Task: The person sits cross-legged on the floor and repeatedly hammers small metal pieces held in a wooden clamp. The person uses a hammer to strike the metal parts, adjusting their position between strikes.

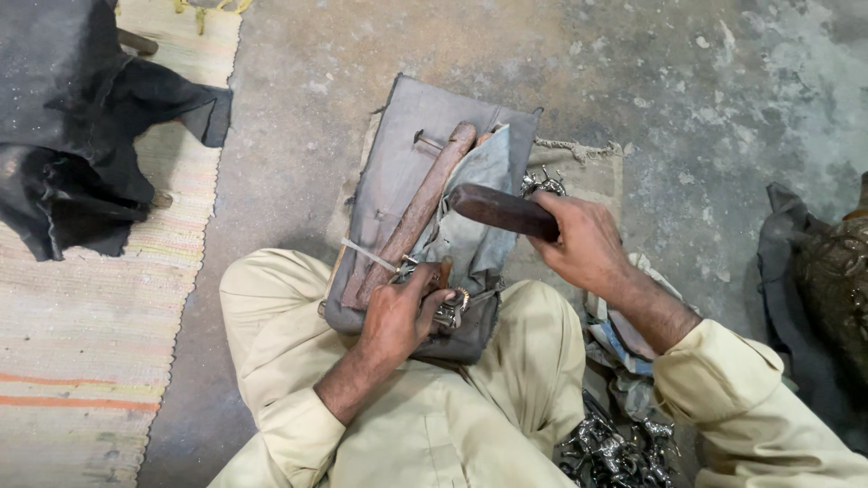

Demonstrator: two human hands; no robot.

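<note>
Wooden handle (502, 211) clenched in right hand (583, 242); small metal part (449, 309) pinched by left hand (398, 316) fingers on grey cloth pad (398, 163) (across lap).

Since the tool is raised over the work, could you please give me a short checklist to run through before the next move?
1. Right hand wrapped firmly round the dark wooden handle: ok.
2. Left hand pinning the small metal part on the cloth-covered block: ok.
3. Left fingertips out of the tool's path: cannot tell.
4. Block steady between the knees: ok.
5. Tool's working end visible: not ok, hidden behind the right hand.
</note>
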